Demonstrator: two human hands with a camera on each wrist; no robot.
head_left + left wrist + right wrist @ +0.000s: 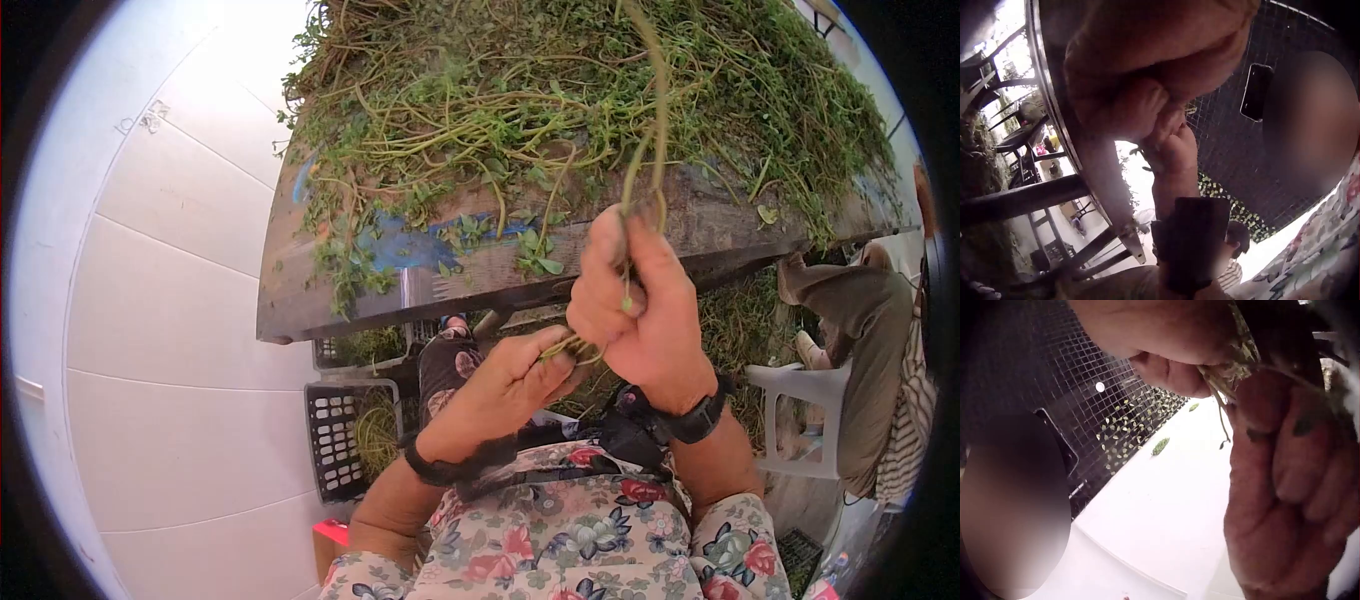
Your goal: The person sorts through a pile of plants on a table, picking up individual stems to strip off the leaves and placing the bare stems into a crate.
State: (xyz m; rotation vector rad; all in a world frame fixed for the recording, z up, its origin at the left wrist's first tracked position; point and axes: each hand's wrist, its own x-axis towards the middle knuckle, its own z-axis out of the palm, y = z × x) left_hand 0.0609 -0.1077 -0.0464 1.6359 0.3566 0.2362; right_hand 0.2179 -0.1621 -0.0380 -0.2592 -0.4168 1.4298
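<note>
My left hand (510, 385) grips a small bunch of thin green stems (568, 346) between thumb and fingers, low in front of the floral shirt. Just above and to its right, my right hand (650, 315) pinches a long green stem (660, 110) that stretches up over the table edge. The two hands are close together, and a short leafy tip pokes out below the right fingers. In the right wrist view, stem ends (1222, 412) stick out between the fingers. Seen from the left wrist, the curled left fingers (1147, 106) hide most of the stems.
A heap of leafy stems (520, 90) covers much of the dark wooden table (300, 270), some trailing over its front edge. Below stands a black slotted crate (335, 440) with stems inside. To the right are a white plastic stool (820, 390) and another person's legs (860, 320).
</note>
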